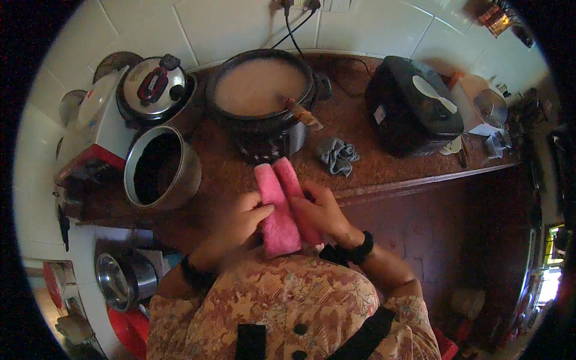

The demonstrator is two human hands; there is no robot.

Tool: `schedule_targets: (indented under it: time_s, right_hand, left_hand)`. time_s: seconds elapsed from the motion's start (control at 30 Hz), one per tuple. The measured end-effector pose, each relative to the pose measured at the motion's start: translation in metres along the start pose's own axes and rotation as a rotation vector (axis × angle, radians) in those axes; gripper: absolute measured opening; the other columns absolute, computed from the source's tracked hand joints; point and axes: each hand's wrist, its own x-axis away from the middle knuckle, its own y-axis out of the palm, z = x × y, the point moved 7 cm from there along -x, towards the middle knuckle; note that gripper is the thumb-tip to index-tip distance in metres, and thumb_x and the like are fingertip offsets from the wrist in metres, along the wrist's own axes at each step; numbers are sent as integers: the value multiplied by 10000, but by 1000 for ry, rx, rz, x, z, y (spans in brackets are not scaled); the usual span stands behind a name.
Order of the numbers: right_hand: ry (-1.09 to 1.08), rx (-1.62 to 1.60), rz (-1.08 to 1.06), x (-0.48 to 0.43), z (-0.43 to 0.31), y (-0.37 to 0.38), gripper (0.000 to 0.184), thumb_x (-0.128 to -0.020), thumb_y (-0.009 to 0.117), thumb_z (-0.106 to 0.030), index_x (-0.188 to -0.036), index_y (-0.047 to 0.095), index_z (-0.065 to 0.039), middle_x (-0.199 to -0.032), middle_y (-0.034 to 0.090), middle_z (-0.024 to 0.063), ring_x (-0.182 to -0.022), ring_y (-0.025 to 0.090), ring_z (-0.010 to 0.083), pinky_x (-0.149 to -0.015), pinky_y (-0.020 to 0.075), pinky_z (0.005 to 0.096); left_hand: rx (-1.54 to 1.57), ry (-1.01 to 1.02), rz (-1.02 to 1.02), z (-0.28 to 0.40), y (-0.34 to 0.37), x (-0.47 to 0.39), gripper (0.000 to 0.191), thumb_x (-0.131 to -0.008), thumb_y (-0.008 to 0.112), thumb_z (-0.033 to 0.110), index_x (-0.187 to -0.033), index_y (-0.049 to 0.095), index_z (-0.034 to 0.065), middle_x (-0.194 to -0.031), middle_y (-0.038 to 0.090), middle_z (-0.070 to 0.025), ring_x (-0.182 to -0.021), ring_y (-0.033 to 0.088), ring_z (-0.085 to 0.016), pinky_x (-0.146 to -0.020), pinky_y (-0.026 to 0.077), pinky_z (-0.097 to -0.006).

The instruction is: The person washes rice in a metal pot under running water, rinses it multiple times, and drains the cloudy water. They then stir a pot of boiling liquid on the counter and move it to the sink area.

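My left hand grips a pink fleecy cloth, thumb lying across its front. My right hand pinches a second narrow pink fleecy piece beside it. Whether the two are joined or separate I cannot tell. Both are held upright close to my body, at the counter's front edge. Just beyond their tops stands a dark electric cooker, filled with a beige liquid. A wooden-handled utensil leans over its rim. To the right of it lies a crumpled grey rag.
On the left of the brown counter are a metal pot with a dark inside and a lidded pressure cooker. At right a black appliance carries a white spatula. Cables run to wall sockets.
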Motion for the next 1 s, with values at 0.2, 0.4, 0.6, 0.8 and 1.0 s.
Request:
schedule_targets:
  time_s: [0.2,0.4,0.6,0.8,1.0]
  right_hand:
    - [84,27,295,-5,0,-89,170,-837,622,-129,-906,626,26,-785,608,8,-714,536,74,-590,448,247]
    - [-249,492,566,-84,-66,-153,186,-779,654,-106,-835,636,71,-734,645,99,-653,575,129,-578,470,297]
    - [-194,523,543,-196,-75,-144,163,-711,639,-100,-716,648,63,-640,614,212,-586,626,285,-580,477,379]
    - [-73,640,488,-216,-78,-127,143,-661,605,-74,-686,635,64,-615,576,237,-578,605,352,-581,468,408]
    - [-42,767,397,-207,-92,-101,300,-653,598,-94,-907,621,65,-900,626,274,-863,609,405,-756,483,431]
  left_hand:
    - [133,-51,370,16,-113,32,230,-813,598,123,-1004,661,12,-940,658,-45,-845,607,-121,-776,487,-268]
    - [-322,-32,516,59,-242,-37,137,-790,599,85,-861,654,-18,-758,628,-25,-669,584,-122,-567,453,-271]
    - [-904,147,641,77,-261,-155,235,-641,675,183,-698,639,-42,-695,613,-238,-674,637,-367,-621,482,-445]
    - [-689,-80,538,82,-253,-194,140,-681,661,103,-689,601,-23,-625,557,-135,-538,542,-273,-533,427,-410]
    - [-188,-273,429,80,-223,-190,219,-745,603,49,-954,570,-5,-841,521,-59,-750,504,-177,-606,412,-356]
